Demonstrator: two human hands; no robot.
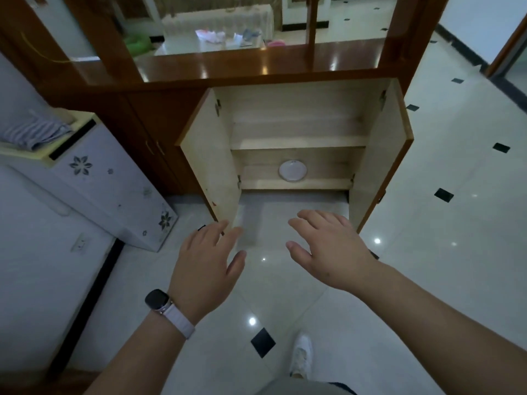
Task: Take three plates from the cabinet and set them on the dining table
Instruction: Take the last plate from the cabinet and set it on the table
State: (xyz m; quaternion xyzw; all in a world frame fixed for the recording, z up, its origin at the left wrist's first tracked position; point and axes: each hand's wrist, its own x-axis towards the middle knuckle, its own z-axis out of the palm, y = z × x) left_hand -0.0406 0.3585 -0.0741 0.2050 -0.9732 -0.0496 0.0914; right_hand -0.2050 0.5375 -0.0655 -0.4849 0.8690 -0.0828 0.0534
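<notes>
— Where's the plate [293, 170] from where you stand?

— Straight ahead and down, on the bottom shelf [296, 183] of the cabinet [296, 129], about midway between its side walls and near the shelf's front edge. I see one round white rim; whether more plates are stacked under it, I can't tell. Both doors [211, 163] stand wide open, so nothing blocks the way in.

— And your hands?

— Both out in front of me, palms down, holding nothing. My left hand [204, 262] has its fingers [228, 232] spread, and they lie just by the lower corner of the left door. My right hand [332, 249] is also spread, over the floor in front of the cabinet's opening.

— Which one is closer to the plate?

— The right, I'd judge. The plate lies beyond it and a little to its left, while from the left hand it's well off to the right. Both are still well short of the shelf.

— Any long axis to line up with?

— No, it's round and lies flat. I'd expect to stoop, reach in under the upper shelf and take it by the near rim.
</notes>
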